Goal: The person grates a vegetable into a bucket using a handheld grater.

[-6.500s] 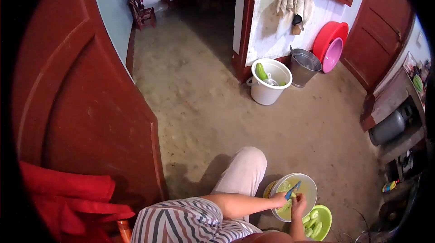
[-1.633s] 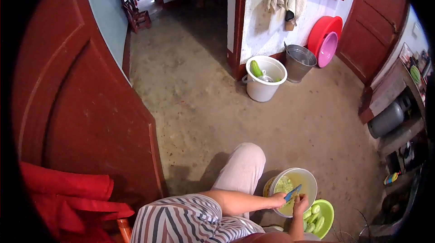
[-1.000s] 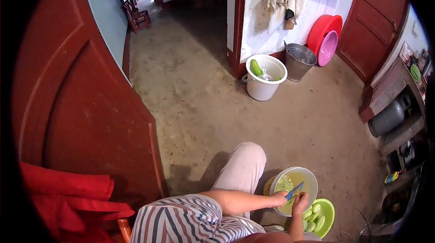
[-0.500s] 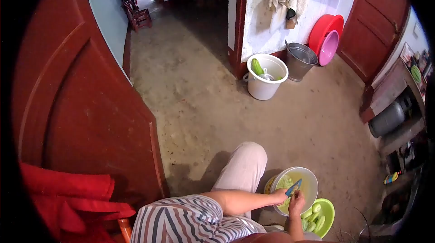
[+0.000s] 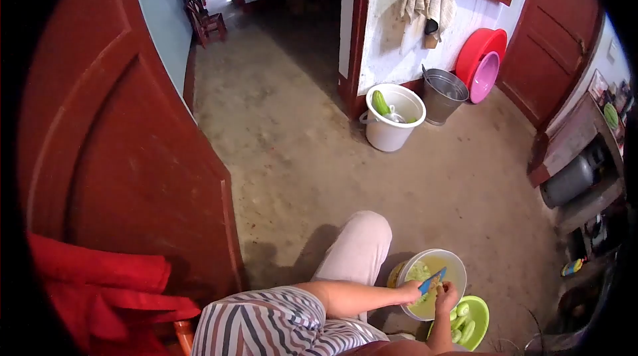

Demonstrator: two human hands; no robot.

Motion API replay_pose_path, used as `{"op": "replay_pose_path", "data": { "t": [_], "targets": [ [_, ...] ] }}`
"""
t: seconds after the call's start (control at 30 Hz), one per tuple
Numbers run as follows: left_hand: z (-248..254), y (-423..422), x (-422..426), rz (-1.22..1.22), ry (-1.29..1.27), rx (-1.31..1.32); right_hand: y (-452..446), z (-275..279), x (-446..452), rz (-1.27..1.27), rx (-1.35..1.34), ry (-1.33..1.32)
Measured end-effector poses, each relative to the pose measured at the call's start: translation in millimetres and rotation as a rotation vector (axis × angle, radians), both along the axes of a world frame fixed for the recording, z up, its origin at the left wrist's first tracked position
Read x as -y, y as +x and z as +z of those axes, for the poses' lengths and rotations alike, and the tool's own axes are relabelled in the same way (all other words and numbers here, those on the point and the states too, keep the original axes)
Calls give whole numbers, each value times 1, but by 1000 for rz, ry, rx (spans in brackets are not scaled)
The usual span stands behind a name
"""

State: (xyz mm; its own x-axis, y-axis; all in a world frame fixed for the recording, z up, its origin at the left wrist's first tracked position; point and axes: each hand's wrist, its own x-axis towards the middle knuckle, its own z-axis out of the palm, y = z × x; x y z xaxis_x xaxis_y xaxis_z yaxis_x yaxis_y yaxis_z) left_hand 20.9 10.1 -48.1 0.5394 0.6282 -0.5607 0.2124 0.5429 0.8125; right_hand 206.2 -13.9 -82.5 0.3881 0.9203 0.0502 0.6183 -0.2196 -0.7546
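My left hand (image 5: 411, 291) is closed around the end of a flat blue grater (image 5: 433, 280), tilted over a white bucket (image 5: 458, 269). At the grater's lower right side is my right hand (image 5: 446, 297), fingers pinched together; whatever they hold is too small to make out. Pale green shreds (image 5: 419, 271) lie inside the bucket, at its left. Just beside it stands a lime-green basin (image 5: 483, 319) with several peeled light-green gourds (image 5: 468, 329), partly covered by my right forearm.
Ahead are a white pail (image 5: 389, 137) with a green gourd (image 5: 379, 102) in it, a metal bucket (image 5: 442, 107), and red (image 5: 473, 47) and pink (image 5: 484, 77) basins against the wall. A red door (image 5: 146, 177) is on the left; a gas cylinder (image 5: 568, 182) lies at the right.
My right hand has shifted slightly right and up from the grater, its fingers still pinched. The grater shows more of its face. The whole view has tilted slightly.
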Motion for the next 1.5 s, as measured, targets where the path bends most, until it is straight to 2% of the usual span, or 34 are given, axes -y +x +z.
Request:
{"op": "replay_pose_path", "data": {
  "t": [0.03,0.13,0.17,0.2,0.27,0.37,0.47,0.6,0.67,0.7,0.77,0.8,0.87,0.97,1.03,1.17,1.23,1.37,1.43,1.5],
  "targets": [
    [-4,3,-1,50,-12,-31,-14,18,1,43,-20,-42],
    [42,-12,-7,57,-34,-61,-54,55,9,138,-26,4],
    [31,-7,-7,83,-47,-33,-66,72,11,146,-52,-50],
    [25,-5,-5,79,-46,-34,-64,64,12,142,-54,-49],
    [18,-2,-4,66,-39,-53,-53,38,13,112,230,117],
    [26,-7,2,5,24,-16,-37,21,8,-3,198,69],
    [-4,2,5,65,-47,61,-41,37,4,0,119,-5],
    [5,0,5,72,-34,-30,-31,19,-3,25,229,37],
    [7,-6,10,-9,41,41,-10,-3,-5,-37,-79,36],
    [22,-13,9,-19,49,-17,-16,13,-7,-121,-194,-123],
    [15,-10,8,-25,38,-12,4,-23,-7,-104,-108,-100],
    [15,-8,7,-27,34,-10,7,-24,-9,-83,-25,-71],
    [19,-6,8,-38,59,-29,12,-26,-7,-52,-80,-75],
    [24,-9,13,-53,65,-46,3,-13,-5,-200,-203,-142],
    [31,-12,13,-52,45,-38,11,-20,-1,-271,-525,-129],
    [30,-6,11,-51,22,-8,16,-28,1,-320,-692,-100],
    [22,-5,12,-63,43,2,6,-15,0,-476,-870,-45],
    [4,1,12,-45,21,25,20,-34,0,-466,-799,-77],
    [9,1,8,-17,9,12,19,-32,1,-456,-646,6],
    [15,-2,2,-7,-44,-54,16,-18,4,-418,-604,-27]
  ]
}}
